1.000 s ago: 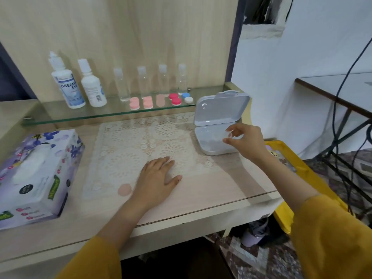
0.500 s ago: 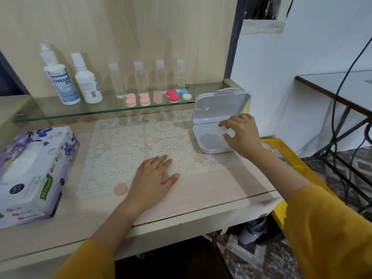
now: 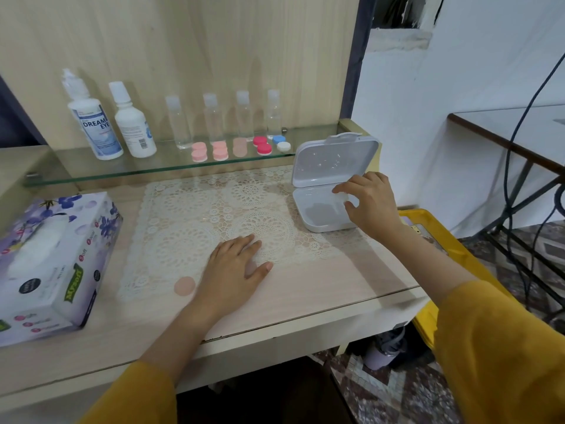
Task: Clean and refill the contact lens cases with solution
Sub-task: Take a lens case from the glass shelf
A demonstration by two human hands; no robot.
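A white hinged box [image 3: 318,220] stands open at the back right of the desk, lid [image 3: 333,159] up. My right hand [image 3: 371,203] reaches into its right side, thumb and fingers pinched on a small clear piece [image 3: 343,198]. My left hand [image 3: 237,267] lies flat and empty on the lace mat [image 3: 189,228]. On the glass shelf [image 3: 91,172] stand two white solution bottles [image 3: 91,123] [image 3: 131,127], several small clear bottles [image 3: 212,119], pink lens case caps [image 3: 198,151], red caps [image 3: 263,145] and a blue and a white cap [image 3: 281,142]. One pale pink cap [image 3: 184,285] lies beside my left wrist.
A floral tissue box [image 3: 52,264] fills the desk's left end. A yellow bin [image 3: 434,240] sits below the desk's right edge. Farther right are a dark table [image 3: 504,130] and hanging cables [image 3: 513,179].
My right hand has dropped from above the open box down into its right side. The left hand has stayed flat on the mat.
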